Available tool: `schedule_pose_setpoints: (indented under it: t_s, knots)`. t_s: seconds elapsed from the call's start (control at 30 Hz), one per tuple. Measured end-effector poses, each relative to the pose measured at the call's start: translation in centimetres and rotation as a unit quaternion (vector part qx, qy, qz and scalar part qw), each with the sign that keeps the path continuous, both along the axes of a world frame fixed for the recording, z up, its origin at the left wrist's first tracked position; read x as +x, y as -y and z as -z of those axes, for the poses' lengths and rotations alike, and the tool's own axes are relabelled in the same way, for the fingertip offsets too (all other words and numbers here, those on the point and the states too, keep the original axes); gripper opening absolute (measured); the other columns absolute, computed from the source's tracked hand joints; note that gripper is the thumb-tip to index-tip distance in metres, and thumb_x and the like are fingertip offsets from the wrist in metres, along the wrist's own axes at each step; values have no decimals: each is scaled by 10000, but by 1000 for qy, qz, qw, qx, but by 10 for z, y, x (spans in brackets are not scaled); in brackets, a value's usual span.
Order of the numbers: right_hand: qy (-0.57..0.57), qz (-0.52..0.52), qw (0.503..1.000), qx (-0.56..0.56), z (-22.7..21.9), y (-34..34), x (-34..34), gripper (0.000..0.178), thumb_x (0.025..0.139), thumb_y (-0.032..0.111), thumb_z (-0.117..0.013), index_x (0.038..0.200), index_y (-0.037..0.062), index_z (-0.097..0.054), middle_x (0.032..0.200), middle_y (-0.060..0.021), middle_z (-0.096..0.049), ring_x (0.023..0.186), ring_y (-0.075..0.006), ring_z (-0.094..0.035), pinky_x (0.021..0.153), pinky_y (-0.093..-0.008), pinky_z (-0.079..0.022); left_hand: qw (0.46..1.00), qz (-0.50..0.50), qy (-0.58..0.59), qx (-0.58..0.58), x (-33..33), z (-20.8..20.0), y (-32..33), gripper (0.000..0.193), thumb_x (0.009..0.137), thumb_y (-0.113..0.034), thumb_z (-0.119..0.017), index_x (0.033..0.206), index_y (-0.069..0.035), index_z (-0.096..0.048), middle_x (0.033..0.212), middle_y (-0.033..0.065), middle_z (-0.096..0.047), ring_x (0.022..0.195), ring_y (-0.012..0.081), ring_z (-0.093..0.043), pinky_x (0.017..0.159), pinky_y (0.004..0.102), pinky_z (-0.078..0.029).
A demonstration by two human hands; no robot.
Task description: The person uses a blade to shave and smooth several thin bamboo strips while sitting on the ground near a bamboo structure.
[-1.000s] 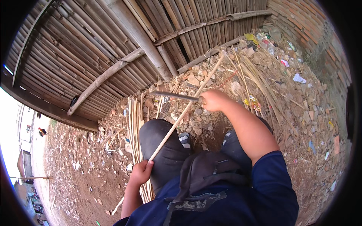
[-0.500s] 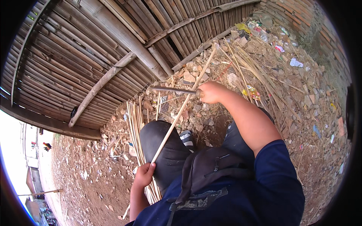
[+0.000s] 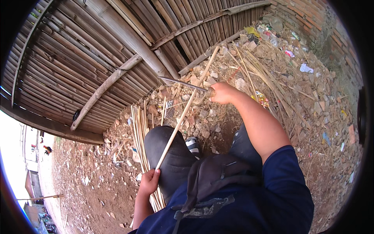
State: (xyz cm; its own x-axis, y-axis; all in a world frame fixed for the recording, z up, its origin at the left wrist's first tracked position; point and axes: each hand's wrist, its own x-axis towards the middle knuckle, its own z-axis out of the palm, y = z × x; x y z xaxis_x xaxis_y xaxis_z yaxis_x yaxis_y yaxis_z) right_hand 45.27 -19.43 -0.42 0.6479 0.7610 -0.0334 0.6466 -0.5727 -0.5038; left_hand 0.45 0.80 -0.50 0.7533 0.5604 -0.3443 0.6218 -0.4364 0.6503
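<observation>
My left hand [image 3: 149, 181] is closed around the near end of a long, pale bamboo strip [image 3: 180, 123]. The strip slants up and away across my left knee, its far end over the rubble. In my right hand [image 3: 223, 93] is the handle of a knife [image 3: 183, 83] with a long, narrow blade. The blade points left and crosses the strip toward its far part; whether it touches is hard to tell. Beside my left leg lies a bundle of thin bamboo strips [image 3: 139, 128], passing partly behind my left hand.
A bamboo slat wall [image 3: 93, 62] with thick poles rises ahead and to the left. A brick wall [image 3: 307, 19] stands at the far right. Stones, litter and a heap of split bamboo shavings [image 3: 269, 78] cover the ground. A colourful rooster [image 3: 48, 150] is far left.
The knife has tilted, its tip now higher and farther up, and my right hand has shifted slightly right. The strip's far end has swung a little left; my left hand stays put.
</observation>
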Motion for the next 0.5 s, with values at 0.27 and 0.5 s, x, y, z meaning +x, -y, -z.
schedule_pose_setpoints:
  t_s: [0.27,0.5]
  knots:
    - [-13,-235,964,-127,-39,-23,-76,176,885,207,-667,983,60,-666,899,-121,-686,856,-256,-678,777,-430,-550,999,13,32,-9,-11,15,-8,459,1046,-355,-565,758,2,-595,594,-5,-502,607,80,-439,538,317,-394]
    - [-124,17,992,-22,-6,-10,-6,309,839,242,-725,1051,24,-672,1034,-193,-703,1003,-311,-685,874,-405,-542,998,5,50,36,-3,4,4,454,1043,-355,-568,766,5,-588,572,52,-509,580,104,-446,540,337,-410]
